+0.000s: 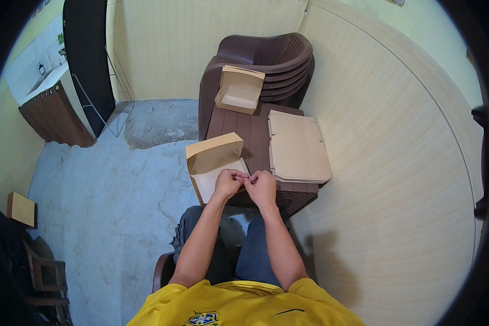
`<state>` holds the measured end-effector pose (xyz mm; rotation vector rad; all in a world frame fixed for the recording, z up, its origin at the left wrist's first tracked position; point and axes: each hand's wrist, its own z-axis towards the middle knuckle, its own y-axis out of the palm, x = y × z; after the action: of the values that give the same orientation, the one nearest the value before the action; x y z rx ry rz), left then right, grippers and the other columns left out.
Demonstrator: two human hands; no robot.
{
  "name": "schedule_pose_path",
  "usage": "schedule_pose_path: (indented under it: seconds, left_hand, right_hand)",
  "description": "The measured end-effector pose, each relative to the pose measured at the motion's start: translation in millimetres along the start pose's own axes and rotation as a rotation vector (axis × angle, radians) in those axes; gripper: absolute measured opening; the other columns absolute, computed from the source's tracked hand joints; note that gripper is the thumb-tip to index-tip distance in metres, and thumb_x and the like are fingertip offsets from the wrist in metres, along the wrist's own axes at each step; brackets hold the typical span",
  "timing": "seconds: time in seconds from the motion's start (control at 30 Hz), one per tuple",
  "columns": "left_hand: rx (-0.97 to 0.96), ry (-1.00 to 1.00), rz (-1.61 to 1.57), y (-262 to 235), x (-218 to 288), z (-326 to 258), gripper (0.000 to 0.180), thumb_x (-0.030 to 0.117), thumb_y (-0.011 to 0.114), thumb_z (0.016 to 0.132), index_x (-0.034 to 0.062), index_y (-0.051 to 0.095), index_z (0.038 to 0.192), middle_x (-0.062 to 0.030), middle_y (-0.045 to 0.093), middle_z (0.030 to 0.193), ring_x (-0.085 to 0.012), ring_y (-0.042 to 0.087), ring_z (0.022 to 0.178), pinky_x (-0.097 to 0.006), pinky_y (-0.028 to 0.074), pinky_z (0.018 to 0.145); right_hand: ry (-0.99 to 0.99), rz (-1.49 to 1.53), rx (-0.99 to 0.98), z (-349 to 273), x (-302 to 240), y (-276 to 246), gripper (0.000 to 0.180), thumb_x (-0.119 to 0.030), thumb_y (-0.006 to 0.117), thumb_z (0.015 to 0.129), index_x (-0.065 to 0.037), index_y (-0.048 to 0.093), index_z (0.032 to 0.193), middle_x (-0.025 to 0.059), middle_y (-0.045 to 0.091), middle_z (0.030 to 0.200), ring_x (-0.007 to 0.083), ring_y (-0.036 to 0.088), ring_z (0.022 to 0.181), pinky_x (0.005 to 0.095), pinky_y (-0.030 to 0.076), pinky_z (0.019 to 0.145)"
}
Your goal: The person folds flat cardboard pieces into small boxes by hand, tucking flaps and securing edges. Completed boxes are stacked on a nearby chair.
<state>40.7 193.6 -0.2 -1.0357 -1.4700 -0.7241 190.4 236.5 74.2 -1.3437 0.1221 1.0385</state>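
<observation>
A half-folded tan cardboard box (214,155) lies at the near left edge of the brown plastic table (252,133), its lid standing up. My left hand (229,183) pinches the box's near right corner. My right hand (262,188) meets it from the right, fingertips on the same corner flap. A stack of flat, unfolded box blanks (298,148) lies on the table's right side. A finished open box (239,90) rests farther back, on the seat of the stacked chairs.
Stacked dark brown plastic chairs (274,57) stand behind the table against a cream panelled wall (386,163). A bare concrete floor (114,185) spreads to the left. A tan box (21,209) sits at the far left, above a wooden frame (46,277).
</observation>
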Motion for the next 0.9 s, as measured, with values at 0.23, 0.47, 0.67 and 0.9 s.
schedule_pose_path:
  seconds: [0.23, 0.47, 0.67, 0.9]
  left_hand:
    - [0.064, 0.078, 0.133, 0, 7, -4, 0.017, -0.004, 0.072, 0.089, -0.0009, 0.077, 0.105, -0.0089, 0.080, 0.093, -0.0158, 0.074, 0.083, -0.032, 0.058, 0.077]
    - [0.130, 0.108, 0.267, 2, 19, -14, 0.014, 0.007, 0.076, 0.087, 0.0050, 0.069, 0.099, -0.0130, 0.081, 0.092, -0.0304, 0.078, 0.089, -0.042, 0.059, 0.081]
    - [0.146, 0.096, 0.301, 4, 21, -14, 0.019, 0.009, 0.078, 0.086, 0.0050, 0.060, 0.092, -0.0153, 0.079, 0.091, -0.0355, 0.077, 0.090, -0.045, 0.058, 0.080]
    - [0.045, 0.066, 0.294, 0, 18, -5, 0.024, 0.000, 0.075, 0.086, 0.0049, 0.052, 0.089, -0.0123, 0.072, 0.082, -0.0257, 0.067, 0.076, -0.040, 0.055, 0.073]
  right_hand:
    - [-0.058, 0.005, 0.093, -8, -3, 9, 0.022, -0.012, 0.084, 0.083, 0.003, 0.067, 0.084, 0.0221, 0.067, 0.088, 0.0434, 0.069, 0.087, 0.0532, 0.055, 0.078]
    - [-0.013, -0.085, 0.023, -12, -3, 12, 0.023, -0.013, 0.083, 0.088, 0.004, 0.069, 0.096, 0.0244, 0.069, 0.100, 0.0458, 0.068, 0.099, 0.0551, 0.055, 0.089]
    - [-0.027, -0.040, 0.112, -13, -4, 17, 0.025, -0.009, 0.086, 0.086, 0.002, 0.064, 0.086, 0.0224, 0.066, 0.092, 0.0452, 0.067, 0.089, 0.0544, 0.053, 0.080]
    - [-0.016, -0.012, 0.148, -15, -5, 16, 0.025, -0.009, 0.086, 0.085, 0.002, 0.064, 0.087, 0.0225, 0.067, 0.090, 0.0452, 0.067, 0.085, 0.0544, 0.053, 0.077]
